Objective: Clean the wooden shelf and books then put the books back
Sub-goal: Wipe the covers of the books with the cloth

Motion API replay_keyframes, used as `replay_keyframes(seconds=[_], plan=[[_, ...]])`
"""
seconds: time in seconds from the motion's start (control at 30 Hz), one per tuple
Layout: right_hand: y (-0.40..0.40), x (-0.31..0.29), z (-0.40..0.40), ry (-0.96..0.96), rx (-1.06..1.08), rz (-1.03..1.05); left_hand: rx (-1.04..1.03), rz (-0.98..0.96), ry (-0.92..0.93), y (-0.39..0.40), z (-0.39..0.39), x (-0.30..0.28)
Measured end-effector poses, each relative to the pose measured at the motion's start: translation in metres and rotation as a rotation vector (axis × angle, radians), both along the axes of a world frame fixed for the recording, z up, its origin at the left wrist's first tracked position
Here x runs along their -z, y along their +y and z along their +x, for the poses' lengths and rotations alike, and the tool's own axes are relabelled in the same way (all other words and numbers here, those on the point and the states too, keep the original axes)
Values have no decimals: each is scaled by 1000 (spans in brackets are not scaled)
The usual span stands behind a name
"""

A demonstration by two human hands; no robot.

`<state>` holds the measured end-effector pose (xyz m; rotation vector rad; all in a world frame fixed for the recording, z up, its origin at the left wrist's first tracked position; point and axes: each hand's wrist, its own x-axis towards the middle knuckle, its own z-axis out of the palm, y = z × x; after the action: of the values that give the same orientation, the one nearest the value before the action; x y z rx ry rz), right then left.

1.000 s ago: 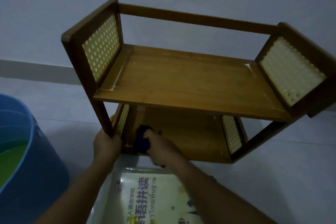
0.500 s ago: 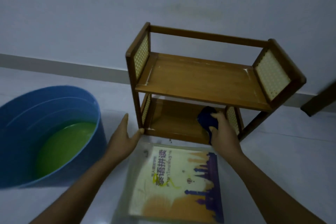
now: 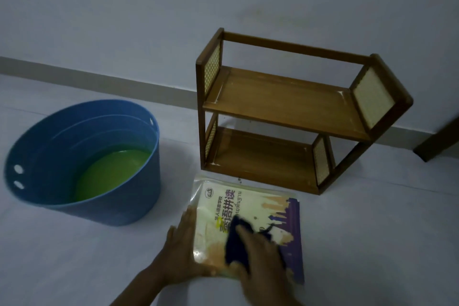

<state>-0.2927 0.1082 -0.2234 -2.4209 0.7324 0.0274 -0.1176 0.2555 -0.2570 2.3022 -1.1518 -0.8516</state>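
A two-tier wooden shelf [image 3: 285, 104] with cream perforated side panels stands on the floor against the wall, both tiers bare. In front of it lies a book [image 3: 285, 208] in a clear plastic cover, cream and purple with printed characters. My right hand [image 3: 258, 253] presses a dark blue cloth [image 3: 238, 238] onto the book's cover; the hand is blurred. My left hand [image 3: 178, 248] rests flat with straight fingers along the book's left edge.
A blue plastic bucket [image 3: 29, 156] holding green liquid stands on the pale floor to the left of the book. A dark wooden furniture leg [image 3: 437, 144] shows at the right edge. A grey skirting runs along the wall.
My right hand brought the cloth out of the shelf's lower tier and onto the book. My left hand left the shelf's front post and now lies on the book's left edge.
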Motion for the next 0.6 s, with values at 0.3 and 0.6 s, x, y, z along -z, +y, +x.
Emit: replay_keyframes(seconds=[0.3,0.6], plan=[[-76,24,43,-42,198,-187,29,19,15,-7,8,0],[18,23,56,-145,-329,-255,62,11,11,-13,13,8]])
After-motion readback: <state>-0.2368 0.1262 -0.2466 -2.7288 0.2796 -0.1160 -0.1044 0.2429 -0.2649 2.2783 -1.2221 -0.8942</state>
